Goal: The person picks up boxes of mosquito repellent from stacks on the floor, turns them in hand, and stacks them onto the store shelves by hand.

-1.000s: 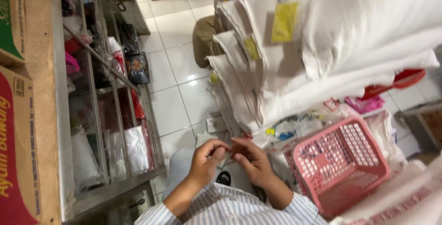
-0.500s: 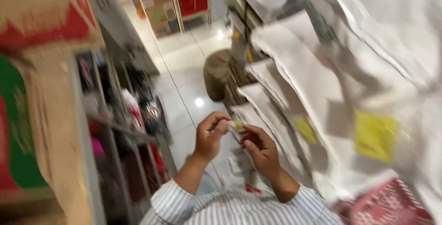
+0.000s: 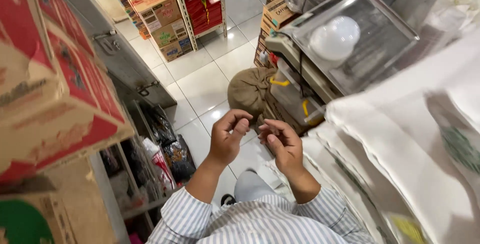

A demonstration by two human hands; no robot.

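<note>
My left hand (image 3: 227, 140) and my right hand (image 3: 281, 145) are raised side by side in front of my chest, a few centimetres apart. On the left hand, thumb and forefinger curl toward each other in a loose ring. The right hand's fingers are bent inward, fingertips toward the left hand. Whether anything small sits between the fingers is too fine to make out. Both forearms wear blue-and-white striped sleeves (image 3: 260, 224). Beyond the hands, a brown burlap sack (image 3: 250, 90) rests on the white tiled floor (image 3: 200, 81).
Stacked white sacks (image 3: 410, 144) fill the right side. Above them is a weighing scale with a shiny metal tray (image 3: 357, 39). Red and tan cartons (image 3: 55, 89) and a rack of packaged goods (image 3: 160, 154) line the left. A shelf of cartons (image 3: 170, 14) stands far down the aisle.
The view has swung up and along the aisle, so the pink basket is gone from sight. My hands stay together but have parted slightly, and the small yellowish bit between them no longer shows.
</note>
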